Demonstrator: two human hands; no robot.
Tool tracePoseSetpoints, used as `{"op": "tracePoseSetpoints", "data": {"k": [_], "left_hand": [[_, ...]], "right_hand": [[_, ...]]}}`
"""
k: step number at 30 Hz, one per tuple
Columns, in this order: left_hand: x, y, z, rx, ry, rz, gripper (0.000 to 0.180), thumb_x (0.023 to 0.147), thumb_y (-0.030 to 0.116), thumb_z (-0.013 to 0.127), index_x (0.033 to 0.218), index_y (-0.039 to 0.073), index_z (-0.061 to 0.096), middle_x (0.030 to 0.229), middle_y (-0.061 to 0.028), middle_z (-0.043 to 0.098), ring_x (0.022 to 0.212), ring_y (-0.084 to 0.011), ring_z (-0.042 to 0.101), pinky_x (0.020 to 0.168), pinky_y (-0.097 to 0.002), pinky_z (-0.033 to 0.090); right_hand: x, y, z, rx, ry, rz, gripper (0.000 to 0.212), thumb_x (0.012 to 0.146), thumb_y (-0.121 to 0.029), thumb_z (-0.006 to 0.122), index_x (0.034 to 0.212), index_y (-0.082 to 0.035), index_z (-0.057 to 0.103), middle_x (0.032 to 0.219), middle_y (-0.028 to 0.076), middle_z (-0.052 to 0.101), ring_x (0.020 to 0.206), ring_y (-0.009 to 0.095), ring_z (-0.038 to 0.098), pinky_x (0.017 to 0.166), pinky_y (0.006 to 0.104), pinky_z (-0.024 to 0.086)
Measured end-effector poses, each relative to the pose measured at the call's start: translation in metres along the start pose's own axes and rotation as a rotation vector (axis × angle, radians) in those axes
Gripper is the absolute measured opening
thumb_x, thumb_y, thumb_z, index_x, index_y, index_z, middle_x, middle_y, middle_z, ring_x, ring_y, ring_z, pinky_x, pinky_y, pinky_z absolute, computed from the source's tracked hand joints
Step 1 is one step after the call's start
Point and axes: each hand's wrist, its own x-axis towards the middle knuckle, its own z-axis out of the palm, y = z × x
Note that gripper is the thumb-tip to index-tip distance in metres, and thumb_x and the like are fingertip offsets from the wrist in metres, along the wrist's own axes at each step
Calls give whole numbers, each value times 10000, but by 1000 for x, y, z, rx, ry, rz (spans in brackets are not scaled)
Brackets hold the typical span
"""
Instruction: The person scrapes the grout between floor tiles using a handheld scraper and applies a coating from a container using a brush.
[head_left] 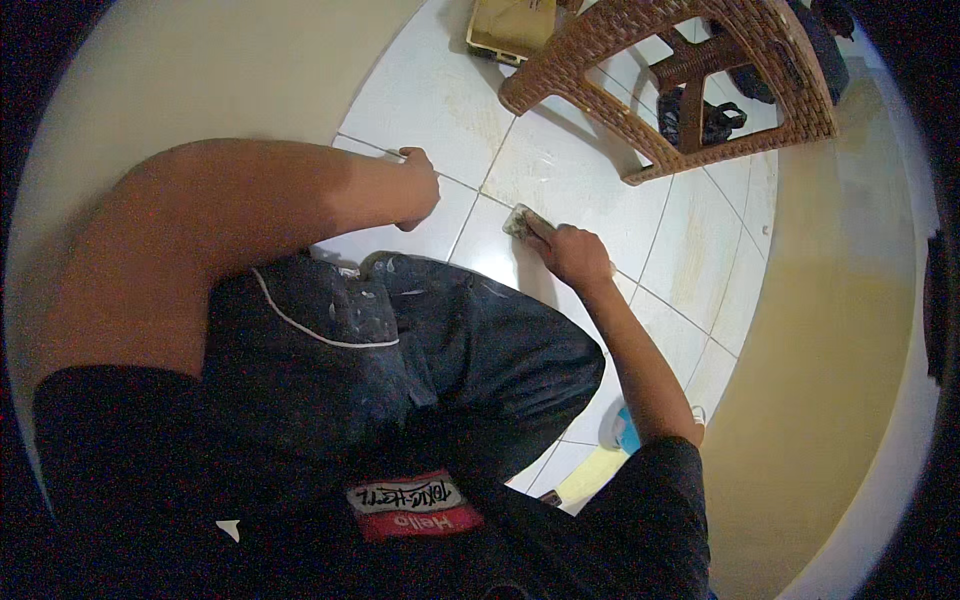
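My right hand grips a putty knife by its handle, just above the white tile floor. Its flat, pale blade is smeared with dark and greenish patches and points away to the left. To the left, near the wall, my left hand is held low over the tiles with its fingers curled in. The back of that hand hides whatever its fingers might hold. My knees in dark, paint-spotted trousers are bent close below both hands.
Ahead on the right stands a brown woven-pattern plastic stool, with a black plastic bag seen through its frame. A yellowish tray lies beyond. By my right elbow are a blue object and a yellow strip. Walls flank both sides.
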Motion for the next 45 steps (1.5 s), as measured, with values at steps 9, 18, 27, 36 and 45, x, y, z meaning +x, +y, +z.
{"op": "tracePoseSetpoints", "data": {"k": [9, 18, 27, 36, 45], "left_hand": [[12, 0, 8, -23, -19, -12, 698, 754, 371, 667, 1401, 200, 472, 1405, -157, 459, 1205, -311, 495, 934, -549, 421], [15, 2, 13, 5, 65, 5, 666, 744, 366, 675, 1367, 194, 515, 1301, -154, 533, 1167, -309, 518, 862, -536, 455], [23, 2, 18, 39, 17, 10, 700, 749, 406, 665, 1396, 211, 483, 1389, -162, 470, 1171, -312, 519, 874, -552, 450], [35, 5, 15, 49, -41, 10, 755, 710, 409, 689, 1408, 228, 465, 1411, -151, 470, 1191, -315, 507, 875, -556, 439], [43, 5, 11, 72, -118, -11, 740, 738, 435, 668, 1418, 246, 448, 1465, -136, 411, 1201, -310, 494, 896, -578, 423]], "right_hand": [[1, -10, -12, -54, -115, 18, 414, 959, -499, 413, 1330, -333, 492, 835, 172, 676, 736, 356, 682, 638, 468, 559], [10, -14, -14, -5, -90, 17, 417, 959, -530, 398, 1306, -334, 520, 833, 172, 683, 762, 361, 685, 660, 467, 564], [14, -25, -18, 25, -65, 8, 400, 947, -456, 476, 1318, -320, 538, 834, 179, 686, 757, 344, 688, 664, 462, 554], [26, -38, -9, 21, -47, -9, 440, 950, -447, 481, 1369, -310, 490, 843, 186, 681, 770, 345, 685, 678, 464, 556], [34, -50, -15, 61, -62, 44, 420, 957, -439, 469, 1356, -310, 499, 891, 178, 692, 817, 350, 686, 713, 472, 553]]}}
